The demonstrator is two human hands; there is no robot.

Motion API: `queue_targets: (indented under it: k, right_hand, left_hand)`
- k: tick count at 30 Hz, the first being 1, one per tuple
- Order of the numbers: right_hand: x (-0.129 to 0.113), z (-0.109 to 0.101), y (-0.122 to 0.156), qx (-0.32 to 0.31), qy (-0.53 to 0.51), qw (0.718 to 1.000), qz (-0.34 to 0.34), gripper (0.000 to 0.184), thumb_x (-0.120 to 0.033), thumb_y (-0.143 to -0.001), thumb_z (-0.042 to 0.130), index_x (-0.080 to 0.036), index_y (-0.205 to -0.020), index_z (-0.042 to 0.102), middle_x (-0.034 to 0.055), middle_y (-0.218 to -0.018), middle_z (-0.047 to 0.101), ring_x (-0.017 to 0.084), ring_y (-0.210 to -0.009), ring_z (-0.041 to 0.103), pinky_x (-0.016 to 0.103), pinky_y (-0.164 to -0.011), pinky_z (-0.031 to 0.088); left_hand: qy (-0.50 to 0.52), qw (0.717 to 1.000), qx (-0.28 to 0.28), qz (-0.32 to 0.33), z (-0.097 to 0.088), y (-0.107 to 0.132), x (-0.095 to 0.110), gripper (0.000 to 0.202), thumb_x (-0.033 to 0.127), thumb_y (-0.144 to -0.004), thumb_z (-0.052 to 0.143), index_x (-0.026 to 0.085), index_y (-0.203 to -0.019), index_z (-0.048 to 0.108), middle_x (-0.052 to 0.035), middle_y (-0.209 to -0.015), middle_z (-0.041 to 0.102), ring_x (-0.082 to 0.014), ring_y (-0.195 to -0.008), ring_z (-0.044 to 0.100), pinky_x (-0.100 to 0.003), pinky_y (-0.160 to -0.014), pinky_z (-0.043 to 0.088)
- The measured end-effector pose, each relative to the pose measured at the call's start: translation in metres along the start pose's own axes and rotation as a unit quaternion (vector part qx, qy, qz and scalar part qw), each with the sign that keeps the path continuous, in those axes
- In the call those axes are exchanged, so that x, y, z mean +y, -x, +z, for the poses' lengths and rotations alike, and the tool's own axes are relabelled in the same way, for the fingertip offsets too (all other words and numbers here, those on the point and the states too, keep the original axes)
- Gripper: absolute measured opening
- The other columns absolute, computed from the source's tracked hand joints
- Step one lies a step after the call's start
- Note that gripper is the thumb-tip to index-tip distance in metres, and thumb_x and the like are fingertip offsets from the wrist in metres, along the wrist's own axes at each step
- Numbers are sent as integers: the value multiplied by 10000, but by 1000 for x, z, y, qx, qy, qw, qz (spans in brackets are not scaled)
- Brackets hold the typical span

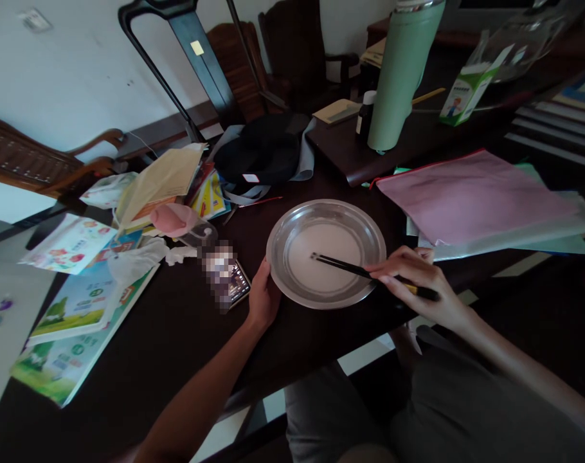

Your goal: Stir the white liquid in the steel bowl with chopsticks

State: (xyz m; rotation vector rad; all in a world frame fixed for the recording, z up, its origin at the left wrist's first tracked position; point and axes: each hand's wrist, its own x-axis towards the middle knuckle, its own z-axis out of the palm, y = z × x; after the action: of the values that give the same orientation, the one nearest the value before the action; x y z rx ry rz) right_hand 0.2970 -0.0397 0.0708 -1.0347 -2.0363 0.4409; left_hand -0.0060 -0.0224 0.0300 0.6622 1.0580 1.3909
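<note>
A round, shallow metal basin [369, 235] sits on the dark table, with a smooth whitish substance [316, 241] across its bottom; whether it is liquid or powder I cannot tell. My left hand [263, 299] grips the basin's left rim, its fingers partly hidden by the edge. Between the fingers and thumb of my right hand [425, 286] are dark chopsticks [343, 264], slanting over the right rim. Their tips are close together near the middle of the basin, at the white surface. A lit phone [237, 283], partly pixelated, lies just left of my left hand.
A pink zip pouch [476, 193] lies over papers at the right. Behind the basin stand a tall green flask [401, 77], a small dark bottle [364, 119] and a black bag [263, 151]. Booklets [73, 308] and a pink-topped container [171, 222] are at the left.
</note>
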Motion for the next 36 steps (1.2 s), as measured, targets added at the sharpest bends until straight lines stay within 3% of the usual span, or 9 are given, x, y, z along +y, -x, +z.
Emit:
queue_targets:
  k: [4, 10, 15, 20, 22, 25, 29, 32, 36]
  right_hand:
    - [6, 5, -2, 20, 52, 998, 8, 154, -328, -1045, 592, -328, -1068, 745, -1, -1118, 832, 230, -884, 722, 456, -825, 402]
    - [2, -17, 10, 117, 11, 993, 15, 309, -240, -1068, 497, -269, -858, 722, 15, -863, 823, 214, -737, 711, 462, -778, 390]
    - [-3, -12, 6, 60, -62, 996, 1, 253, -255, -1055, 533, -294, -920, 743, 0, -900, 827, 215, -759, 734, 446, -763, 456]
    - [3, 9, -3, 4, 19, 1000, -1, 136, -317, -1048, 597, -317, -1041, 733, -1, -1114, 837, 232, -919, 752, 456, -807, 423]
    - [5, 8, -3, 21, 48, 999, 7, 147, -315, -1051, 590, -313, -1030, 735, 0, -1130, 833, 236, -919, 744, 463, -820, 405]
    - [6, -4, 2, 81, 63, 995, 20, 208, -270, -1053, 565, -288, -950, 745, 7, -987, 841, 227, -810, 722, 455, -781, 374]
    - [2, -24, 12, 116, -7, 993, 23, 304, -205, -1064, 509, -267, -868, 734, 11, -872, 817, 213, -733, 696, 457, -794, 372]
    - [-2, -24, 14, 80, -56, 995, 12, 318, -214, -1074, 491, -287, -874, 726, -13, -879, 813, 211, -737, 696, 457, -820, 390]
    - [-4, -7, 4, 12, -43, 999, -18, 179, -255, -1064, 561, -299, -1000, 723, -25, -984, 832, 210, -821, 722, 438, -813, 387]
  left_hand:
    - [-1, 1000, 8, 1, -1, -1, -1, 361, 474, -890, 691, 223, -1133, 781, -62, -1230, 798, -324, -1347, 639, -483, -1172, 486]
    - [12, 1000, -10, 2, 2, 0, -1, 360, 473, -880, 716, 228, -1135, 784, -60, -1243, 794, -330, -1354, 632, -477, -1174, 483]
    - [11, 1000, -10, -1, 2, 1, -1, 366, 476, -879, 718, 227, -1141, 781, -64, -1264, 787, -331, -1358, 627, -480, -1177, 479]
    - [8, 1000, -3, 0, 0, 1, -2, 367, 469, -893, 700, 219, -1151, 778, -70, -1256, 788, -330, -1362, 625, -480, -1181, 473]
    - [10, 1000, -3, -4, 0, 1, -2, 371, 472, -892, 705, 221, -1154, 779, -67, -1247, 791, -329, -1358, 628, -479, -1182, 471]
    - [15, 1000, -8, -7, 0, 1, -2, 385, 486, -877, 727, 225, -1154, 781, -60, -1221, 799, -329, -1349, 634, -474, -1183, 470]
    - [18, 1000, -17, -2, 1, 0, -1, 391, 490, -858, 753, 223, -1141, 787, -55, -1195, 807, -327, -1352, 631, -461, -1185, 470]
    - [20, 1000, -17, 3, 1, 0, -2, 369, 483, -865, 744, 226, -1126, 790, -51, -1192, 808, -326, -1352, 631, -461, -1180, 475]
    - [16, 1000, -14, 5, 1, 0, -2, 367, 475, -880, 720, 224, -1140, 785, -56, -1246, 794, -328, -1350, 634, -469, -1171, 484]
